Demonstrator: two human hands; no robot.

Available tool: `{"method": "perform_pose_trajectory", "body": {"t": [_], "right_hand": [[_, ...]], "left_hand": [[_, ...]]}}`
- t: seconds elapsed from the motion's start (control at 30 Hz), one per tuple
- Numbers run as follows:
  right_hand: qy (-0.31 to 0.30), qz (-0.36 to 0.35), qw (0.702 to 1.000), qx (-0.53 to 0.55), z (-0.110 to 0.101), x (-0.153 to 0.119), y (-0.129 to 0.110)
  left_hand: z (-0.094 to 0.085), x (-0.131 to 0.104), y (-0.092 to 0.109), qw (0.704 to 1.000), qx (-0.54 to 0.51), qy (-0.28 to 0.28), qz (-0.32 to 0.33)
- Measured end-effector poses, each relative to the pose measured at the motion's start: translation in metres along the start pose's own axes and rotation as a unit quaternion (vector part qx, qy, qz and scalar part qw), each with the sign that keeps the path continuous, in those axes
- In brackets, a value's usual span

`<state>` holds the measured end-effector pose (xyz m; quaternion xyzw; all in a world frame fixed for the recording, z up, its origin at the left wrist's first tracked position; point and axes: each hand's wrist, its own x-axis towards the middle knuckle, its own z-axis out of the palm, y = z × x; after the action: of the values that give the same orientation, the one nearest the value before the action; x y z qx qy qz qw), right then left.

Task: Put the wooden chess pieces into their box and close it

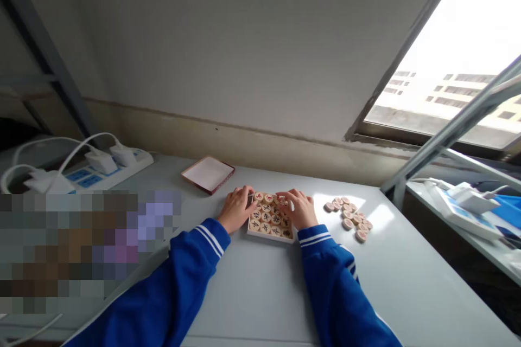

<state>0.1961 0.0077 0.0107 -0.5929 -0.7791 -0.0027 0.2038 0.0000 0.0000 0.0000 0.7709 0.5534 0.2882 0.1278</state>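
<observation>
Grey table (252,293), wall (228,43) behind

Disc box (268,237) is lying nearer the table's back edge. Your left hand (236,209) is curving against its left side; your right hand (301,210) is bending over its far right corner; grip of either: cannot tell. Loose discs (357,219) are lying toward the right edge.

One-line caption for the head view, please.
Left hand and right hand at an open box of round pieces, loose pieces lying to its right.
</observation>
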Motion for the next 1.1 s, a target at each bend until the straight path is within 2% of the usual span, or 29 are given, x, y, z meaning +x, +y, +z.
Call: {"method": "perform_pose_trajectory", "body": {"t": [0.17,0.3,0.37,0.43,0.5,0.57,0.67,0.9,1.1], "right_hand": [[-0.016,0.001,1.000,0.016,0.001,0.000,-0.001],[0.000,0.017,1.000,0.017,-0.009,0.000,0.011],[0.036,0.064,0.997,-0.034,-0.018,-0.004,0.026],[0.075,0.151,0.979,-0.115,-0.025,-0.011,0.045],[0.088,0.241,0.950,-0.177,-0.028,-0.020,0.064],[0.083,0.283,0.935,-0.195,-0.027,-0.027,0.078],[0.061,0.280,0.940,-0.185,-0.025,-0.031,0.085],[0.008,0.297,0.941,-0.163,-0.034,-0.024,0.067],[-0.023,0.244,0.962,-0.121,-0.028,-0.019,0.063]], "left_hand": [[0.000,0.001,0.000,1.000,0.004,-0.008,0.005],[0.000,0.000,-0.001,1.000,0.007,-0.010,0.002],[0.000,0.000,-0.001,1.000,0.007,-0.005,0.000],[0.000,0.000,-0.001,1.000,0.005,-0.002,-0.001],[0.000,0.000,-0.001,1.000,0.004,-0.005,0.001],[0.000,0.000,0.000,1.000,0.005,-0.011,0.001],[-0.001,0.000,0.000,1.000,0.009,-0.016,-0.001],[0.000,0.001,0.000,1.000,0.019,-0.023,-0.004],[-0.001,0.001,0.001,0.999,0.023,-0.026,-0.006]]}}
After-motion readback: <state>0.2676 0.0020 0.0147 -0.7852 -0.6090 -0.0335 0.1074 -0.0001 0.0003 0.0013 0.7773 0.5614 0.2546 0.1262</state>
